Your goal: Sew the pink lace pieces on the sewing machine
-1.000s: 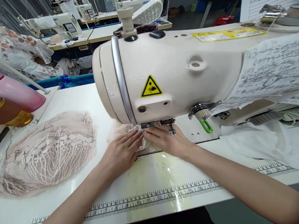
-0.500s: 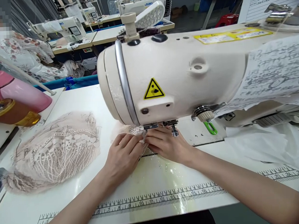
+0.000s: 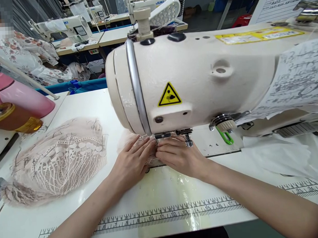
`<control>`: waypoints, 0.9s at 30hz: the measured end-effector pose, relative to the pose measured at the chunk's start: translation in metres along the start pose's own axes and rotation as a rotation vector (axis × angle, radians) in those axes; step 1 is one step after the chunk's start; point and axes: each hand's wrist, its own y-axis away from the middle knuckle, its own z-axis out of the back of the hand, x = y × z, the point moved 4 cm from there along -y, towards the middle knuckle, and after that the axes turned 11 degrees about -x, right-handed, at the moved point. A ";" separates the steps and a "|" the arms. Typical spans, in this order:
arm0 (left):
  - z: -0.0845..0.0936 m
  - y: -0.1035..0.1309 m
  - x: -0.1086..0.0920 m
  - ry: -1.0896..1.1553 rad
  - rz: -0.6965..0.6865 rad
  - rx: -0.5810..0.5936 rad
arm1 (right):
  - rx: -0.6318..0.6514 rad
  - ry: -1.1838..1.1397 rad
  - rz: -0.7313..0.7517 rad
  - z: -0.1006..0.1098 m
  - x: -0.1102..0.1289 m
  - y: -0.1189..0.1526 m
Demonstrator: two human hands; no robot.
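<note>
Under the head of a cream sewing machine [image 3: 199, 77] lies a piece of pale pink lace [image 3: 151, 157], partly hidden by my hands. My left hand [image 3: 133, 161] rests flat on its left part, fingers stretched forward and slightly apart. On the other side, my right hand [image 3: 180, 155] is at the lace's right edge, fingers pressed together and its thumb side hidden; what the fingers hold, if anything, cannot be made out. Both hands' fingertips are close to the presser area. A larger bundle of pink lace [image 3: 62, 159] lies on the table at the left.
A printed ruler [image 3: 164, 216] runs along the table's front edge. White cloth [image 3: 283, 155] lies at the right. A pink bottle [image 3: 24, 96] and an amber cup [image 3: 15, 117] stand at the left. Beyond the table, a person in a floral garment [image 3: 33, 58] is near other machines.
My left hand's fingers have straightened and spread from a curled grip, and more lace shows between the hands. The view has shifted slightly, with the machine appearing farther right.
</note>
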 end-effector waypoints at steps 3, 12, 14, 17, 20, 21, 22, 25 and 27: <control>0.001 0.000 0.002 -0.006 -0.001 -0.007 | -0.001 -0.006 0.017 -0.001 0.002 0.002; -0.002 0.001 0.007 -0.004 0.051 0.037 | 0.009 -0.029 0.004 -0.004 0.000 0.004; -0.003 0.002 0.007 -0.009 0.070 0.053 | 0.010 -0.042 -0.001 -0.004 0.000 0.004; -0.004 0.002 0.007 -0.020 0.076 0.064 | 0.013 -0.048 -0.005 -0.004 -0.002 0.002; -0.004 0.000 0.006 -0.035 0.068 0.062 | 0.024 -0.042 0.004 -0.003 -0.003 0.001; -0.003 -0.001 0.005 -0.040 0.065 0.061 | 0.033 -0.037 0.005 -0.002 -0.003 0.000; -0.003 -0.001 0.004 -0.045 0.063 0.057 | 0.041 -0.032 0.005 -0.002 -0.003 0.000; -0.001 -0.003 0.002 -0.060 0.061 0.039 | 0.056 -0.005 0.010 -0.001 -0.004 0.000; -0.001 -0.003 0.000 -0.068 0.064 0.029 | 0.051 0.022 0.022 0.000 -0.004 0.001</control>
